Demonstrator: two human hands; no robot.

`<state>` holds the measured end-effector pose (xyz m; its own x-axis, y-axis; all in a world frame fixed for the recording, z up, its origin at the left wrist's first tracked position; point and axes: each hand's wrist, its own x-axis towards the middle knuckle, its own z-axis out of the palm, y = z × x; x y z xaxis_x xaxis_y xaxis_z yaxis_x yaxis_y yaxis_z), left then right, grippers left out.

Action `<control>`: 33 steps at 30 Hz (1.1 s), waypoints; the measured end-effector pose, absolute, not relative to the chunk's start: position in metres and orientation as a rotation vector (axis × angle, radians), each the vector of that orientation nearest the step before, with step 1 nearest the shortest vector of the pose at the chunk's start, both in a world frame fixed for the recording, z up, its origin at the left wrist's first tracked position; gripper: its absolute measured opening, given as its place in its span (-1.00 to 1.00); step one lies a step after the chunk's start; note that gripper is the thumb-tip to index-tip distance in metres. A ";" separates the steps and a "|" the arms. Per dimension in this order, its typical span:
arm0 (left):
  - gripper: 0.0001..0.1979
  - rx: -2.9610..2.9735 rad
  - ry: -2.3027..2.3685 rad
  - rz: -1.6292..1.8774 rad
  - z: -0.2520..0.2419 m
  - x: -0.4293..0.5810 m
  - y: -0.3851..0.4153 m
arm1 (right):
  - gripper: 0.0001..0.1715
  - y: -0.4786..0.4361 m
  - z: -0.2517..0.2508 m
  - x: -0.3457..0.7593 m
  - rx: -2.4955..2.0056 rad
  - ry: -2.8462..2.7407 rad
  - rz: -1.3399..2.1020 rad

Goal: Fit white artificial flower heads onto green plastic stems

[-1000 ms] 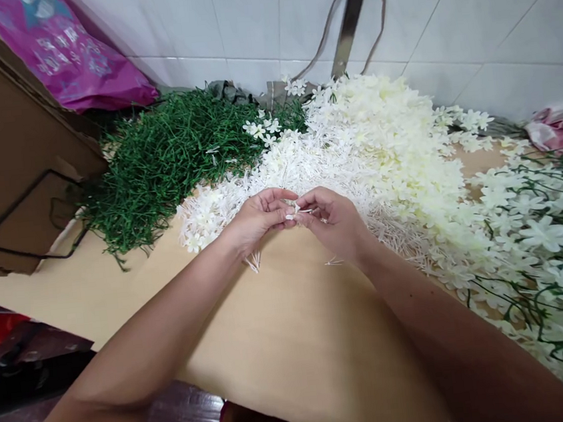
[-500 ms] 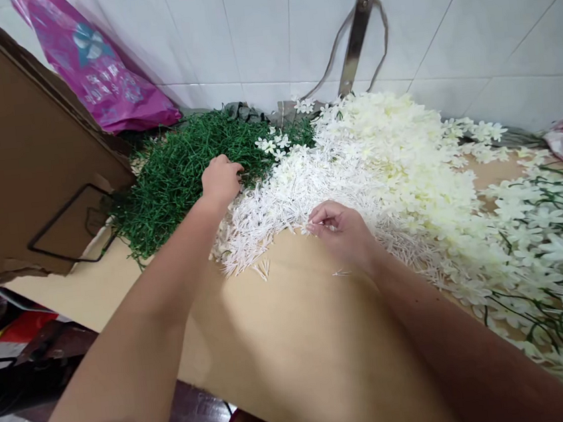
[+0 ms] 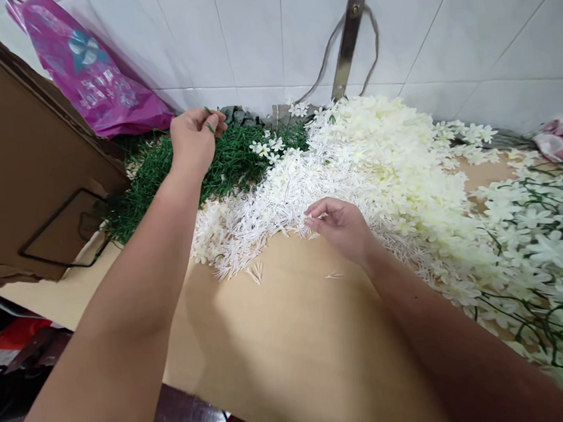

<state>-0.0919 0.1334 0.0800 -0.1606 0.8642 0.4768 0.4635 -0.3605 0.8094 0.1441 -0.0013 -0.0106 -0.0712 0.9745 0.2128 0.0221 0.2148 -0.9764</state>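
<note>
My left hand (image 3: 195, 134) is raised over the pile of green plastic stems (image 3: 235, 155), its fingers pinched on a green stem (image 3: 210, 127) of which only short bits show. My right hand (image 3: 339, 226) hovers at the near edge of a heap of thin white stamen pieces (image 3: 303, 180). Its thumb and fingertips are pressed together; whatever small thing is in them, perhaps a white piece, is too small to make out. Behind and right of that hand spreads a mound of cream-white artificial petals (image 3: 396, 152).
Finished-looking white flowers on green stems (image 3: 552, 253) cover the right side. The cardboard work surface (image 3: 295, 344) has a few loose white pieces on it. A cardboard box (image 3: 18, 145) and a purple plastic bag (image 3: 102, 89) stand at left. A metal strip (image 3: 347, 46) leans on the tiled wall.
My left hand has lifted up and to the left from the edge of the green pile, now with a green stem in its fingers. My right hand has stayed nearly in place.
</note>
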 end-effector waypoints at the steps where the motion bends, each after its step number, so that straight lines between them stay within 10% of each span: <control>1: -0.86 1.682 1.419 1.517 0.082 -0.086 0.121 | -0.65 -0.001 -0.007 0.145 -1.016 -1.353 1.090; 18: -0.80 1.085 1.066 0.780 0.013 -0.031 -0.015 | -0.61 -0.040 -0.014 0.151 -0.692 -1.387 2.125; 33: -0.72 1.582 0.817 0.759 -0.006 -0.020 -0.019 | -0.61 -0.028 -0.022 0.166 -0.895 -1.196 1.561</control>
<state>-0.0205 -0.0189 -0.0058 0.5496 0.8345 0.0403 0.1021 -0.1150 0.9881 0.1656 -0.0284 -0.0224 -0.2892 0.9572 -0.0058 -0.2438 -0.0795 -0.9666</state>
